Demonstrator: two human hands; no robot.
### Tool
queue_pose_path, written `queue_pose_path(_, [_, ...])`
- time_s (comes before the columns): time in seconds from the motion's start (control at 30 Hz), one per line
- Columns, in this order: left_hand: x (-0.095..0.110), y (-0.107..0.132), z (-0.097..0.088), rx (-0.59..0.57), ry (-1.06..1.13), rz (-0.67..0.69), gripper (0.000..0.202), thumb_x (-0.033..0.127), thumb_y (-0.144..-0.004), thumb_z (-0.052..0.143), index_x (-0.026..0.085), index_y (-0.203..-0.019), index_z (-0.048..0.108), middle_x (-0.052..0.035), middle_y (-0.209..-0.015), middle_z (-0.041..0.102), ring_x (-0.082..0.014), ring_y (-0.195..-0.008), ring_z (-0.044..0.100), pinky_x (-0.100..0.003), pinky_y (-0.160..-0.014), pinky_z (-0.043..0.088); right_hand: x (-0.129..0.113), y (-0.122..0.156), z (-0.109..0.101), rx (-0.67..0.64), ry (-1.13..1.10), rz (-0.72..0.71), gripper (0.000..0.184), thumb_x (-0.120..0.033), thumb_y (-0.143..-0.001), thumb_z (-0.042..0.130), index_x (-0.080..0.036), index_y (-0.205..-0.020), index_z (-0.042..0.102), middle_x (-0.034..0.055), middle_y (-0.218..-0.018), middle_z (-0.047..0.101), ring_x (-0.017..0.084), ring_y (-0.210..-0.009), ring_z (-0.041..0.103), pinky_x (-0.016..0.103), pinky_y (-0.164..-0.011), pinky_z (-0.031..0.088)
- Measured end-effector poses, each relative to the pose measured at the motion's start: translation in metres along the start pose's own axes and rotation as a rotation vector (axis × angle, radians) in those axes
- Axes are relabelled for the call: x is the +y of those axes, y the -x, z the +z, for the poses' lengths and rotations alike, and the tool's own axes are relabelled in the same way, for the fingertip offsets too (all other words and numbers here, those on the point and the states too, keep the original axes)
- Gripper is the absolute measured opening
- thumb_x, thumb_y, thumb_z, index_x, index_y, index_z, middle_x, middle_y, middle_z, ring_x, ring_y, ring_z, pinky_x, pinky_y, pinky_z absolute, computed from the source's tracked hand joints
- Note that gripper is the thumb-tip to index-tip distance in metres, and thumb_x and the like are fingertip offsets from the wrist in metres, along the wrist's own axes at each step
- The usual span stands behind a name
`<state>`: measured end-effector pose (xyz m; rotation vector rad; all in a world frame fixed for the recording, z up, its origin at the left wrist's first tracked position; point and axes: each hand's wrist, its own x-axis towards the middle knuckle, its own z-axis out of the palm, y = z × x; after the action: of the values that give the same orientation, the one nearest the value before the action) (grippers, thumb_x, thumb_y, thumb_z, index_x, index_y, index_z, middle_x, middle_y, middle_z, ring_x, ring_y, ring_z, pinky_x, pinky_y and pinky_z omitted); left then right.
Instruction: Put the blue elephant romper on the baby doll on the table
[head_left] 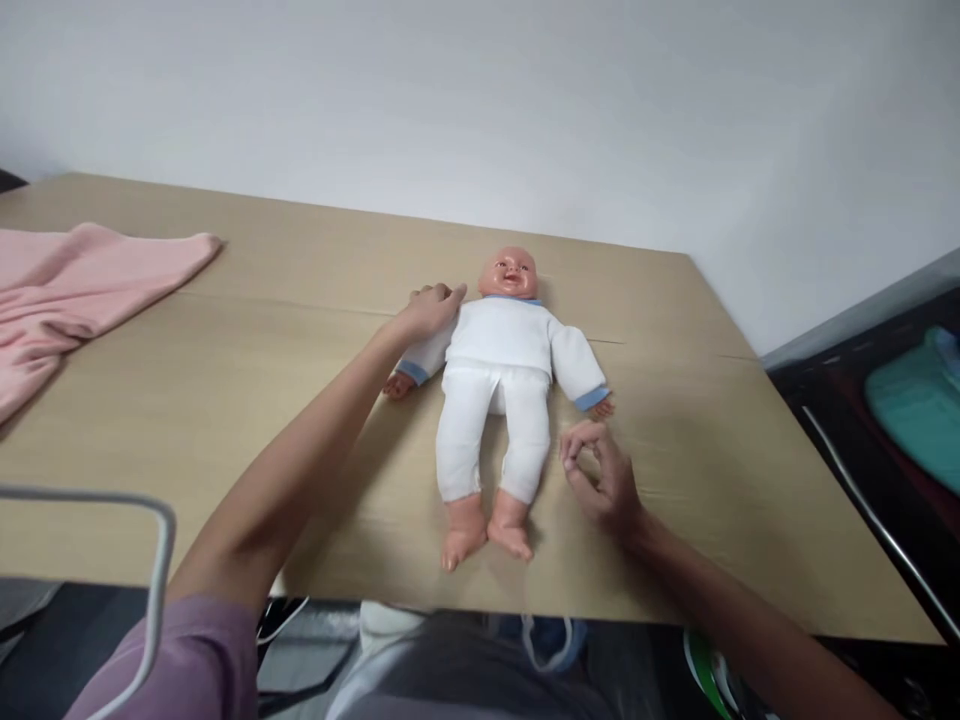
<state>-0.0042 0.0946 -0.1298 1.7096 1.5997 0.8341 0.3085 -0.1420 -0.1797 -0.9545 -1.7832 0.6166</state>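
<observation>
The left hand (429, 310) fingers pinch the doll (499, 390) shoulder; the right hand (600, 480) fingers curl together beside its leg.

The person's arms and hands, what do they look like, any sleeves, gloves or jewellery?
Both forearms are bare, and neither the left hand nor the right hand wears a glove. No ring, watch or bracelet shows on either. A short mauve fabric sleeve covers the left upper arm at the bottom edge of the view. The right arm leaves the picture bare, so its sleeve cannot be seen.

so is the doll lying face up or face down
Face up: the doll lies flat on the table, face and toes showing, left hand on its shoulder.
</observation>
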Motion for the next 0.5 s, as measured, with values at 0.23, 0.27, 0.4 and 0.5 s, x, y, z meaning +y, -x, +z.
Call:
queue_pose_path(0.23, [0.021, 0.112, 0.009, 0.132, -0.171, 0.173, 0.055, 0.056, -0.107, 0.057, 0.014, -0.141, 0.065, -0.0236, -0.152, 0.063, -0.0414, -0.152, 0.043, -0.055, -0.133, 0.028, 0.017, 0.005, -0.004, 0.025, 0.043, -0.021, 0.003, -0.028, -0.105, 0.058, -0.027, -0.107, 0.058, 0.0044, -0.094, 0.064, 0.023, -0.083, 0.067, 0.039, -0.078, 0.059])
queue_pose_path(0.27, [0.028, 0.133, 0.012, 0.165, -0.129, 0.201, 0.049, 0.054, -0.107, 0.058, 0.017, -0.138, 0.066, -0.0212, -0.152, 0.064, -0.0405, -0.152, 0.043, -0.055, -0.133, 0.028, 0.017, 0.004, -0.005, 0.017, 0.057, -0.018, 0.004, -0.03, -0.106, 0.057, -0.027, -0.108, 0.058, 0.0039, -0.091, 0.064, 0.022, -0.079, 0.065, 0.037, -0.072, 0.057])
queue_pose_path(0.4, [0.051, 0.235, 0.034, 0.243, 0.098, 0.362, 0.032, 0.049, -0.11, 0.057, 0.026, -0.129, 0.069, -0.0142, -0.152, 0.066, -0.0366, -0.151, 0.051, -0.054, -0.134, 0.029, 0.012, 0.004, -0.007, -0.005, 0.143, -0.045, 0.013, -0.039, -0.109, 0.058, -0.026, -0.112, 0.059, 0.0037, -0.086, 0.068, 0.022, -0.073, 0.065, 0.036, -0.068, 0.056])
queue_pose_path(0.5, [0.05, 0.319, 0.053, 0.106, 0.166, 0.457, 0.027, 0.044, -0.109, 0.06, 0.03, -0.129, 0.071, -0.0118, -0.148, 0.07, -0.037, -0.149, 0.055, -0.056, -0.132, 0.036, 0.007, 0.009, -0.007, -0.039, 0.214, -0.116, 0.014, -0.04, -0.109, 0.059, -0.026, -0.114, 0.06, 0.0052, -0.091, 0.072, 0.023, -0.076, 0.069, 0.037, -0.072, 0.057])
